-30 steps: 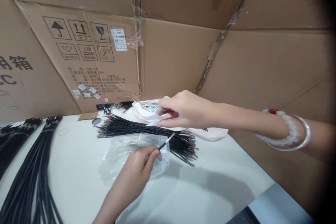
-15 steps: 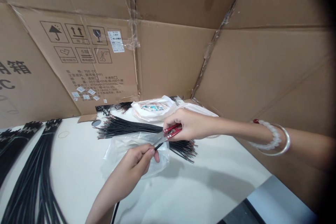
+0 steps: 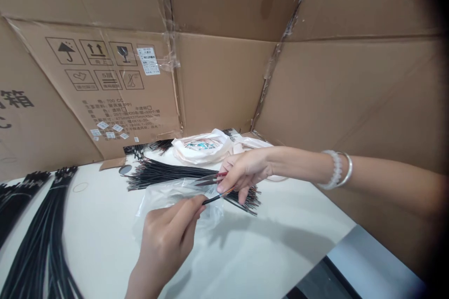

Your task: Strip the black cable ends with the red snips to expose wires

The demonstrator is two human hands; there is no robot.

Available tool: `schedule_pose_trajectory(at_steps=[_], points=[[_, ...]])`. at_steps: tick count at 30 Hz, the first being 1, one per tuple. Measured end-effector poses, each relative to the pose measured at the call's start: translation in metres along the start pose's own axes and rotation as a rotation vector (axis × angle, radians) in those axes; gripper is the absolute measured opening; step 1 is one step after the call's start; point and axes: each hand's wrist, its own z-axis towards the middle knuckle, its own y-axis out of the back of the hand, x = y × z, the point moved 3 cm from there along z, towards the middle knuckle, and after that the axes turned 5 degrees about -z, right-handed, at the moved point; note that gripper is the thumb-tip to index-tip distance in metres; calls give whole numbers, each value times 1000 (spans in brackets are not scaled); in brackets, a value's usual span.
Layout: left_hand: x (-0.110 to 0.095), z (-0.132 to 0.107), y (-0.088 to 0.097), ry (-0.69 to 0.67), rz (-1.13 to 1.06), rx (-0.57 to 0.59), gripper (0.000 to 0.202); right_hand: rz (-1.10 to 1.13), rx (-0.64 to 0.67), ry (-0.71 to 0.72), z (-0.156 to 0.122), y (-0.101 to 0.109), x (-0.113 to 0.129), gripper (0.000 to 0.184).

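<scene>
My left hand [image 3: 168, 231] is closed in a pinch on a thin black wire [image 3: 213, 198], its tip pointing up and right. My right hand [image 3: 243, 172] is closed on small red-handled snips [image 3: 210, 178], blades pointing left, and its fingertips touch the wire's tip. Both hands hover above a clear plastic bag [image 3: 175, 198] on the white table [image 3: 280, 243]. Just behind them lies a loose bundle of black wires [image 3: 157, 174] with bare ends.
Cardboard walls [image 3: 217, 79] enclose the table at the back and right. A white plastic bag [image 3: 203, 145] with small parts sits at the back. Long black wire bundles [image 3: 38, 238] lie at the left. A rubber band [image 3: 80, 187] rests nearby. The table edge [image 3: 326, 254] drops off at right.
My right hand came away from the white bag with the snips and moved down and left to the wire tip. My left hand rose slightly, keeping the wire.
</scene>
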Motion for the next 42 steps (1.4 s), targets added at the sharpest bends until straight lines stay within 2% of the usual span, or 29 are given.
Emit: schedule_pose_trajectory(at_steps=[3, 6, 9, 11, 14, 19, 24, 28, 30, 32, 34, 35, 37, 39, 40, 42], points=[[-9, -5, -2, -15, 21, -201, 16, 104, 27, -3, -1, -7, -1, 38], [-16, -7, -5, -34, 10, -322, 21, 199, 35, 29, 0, -11, -1, 48], [-16, -5, -8, 30, -42, -332, 19, 283, 24, 96, 5, -14, -2, 41], [-12, -3, -9, 159, -165, -311, 14, 343, -9, 175, 12, -16, -2, 39], [-4, -1, -12, 366, -409, -285, 20, 429, -118, 338, 28, -21, -1, 41], [4, 3, -11, 538, -712, -398, 34, 498, -420, 568, 59, -41, -1, 49], [11, 6, -9, 552, -732, -497, 34, 464, -909, 695, 81, -67, -3, 47], [12, 5, -11, 577, -711, -474, 33, 266, -1322, 725, 88, -92, -12, 29], [13, 5, -10, 571, -641, -423, 30, 85, -1444, 764, 88, -102, -18, 21], [16, 8, -5, 542, -544, -372, 25, -105, -1498, 789, 86, -104, -24, 18], [23, 13, 3, 509, -435, -290, 20, -243, -1541, 746, 79, -90, -30, 21], [28, 15, 8, 498, -393, -249, 20, -288, -1569, 692, 75, -75, -34, 24], [39, 20, 18, 503, -393, -175, 24, -324, -1665, 516, 66, -31, -41, 33], [46, 23, 26, 533, -508, -157, 31, -344, -1737, 309, 62, 23, -47, 37], [47, 23, 30, 549, -584, -164, 34, -359, -1749, 210, 64, 50, -50, 33], [44, 22, 36, 573, -731, -173, 38, -421, -1674, 54, 74, 94, -56, 28]])
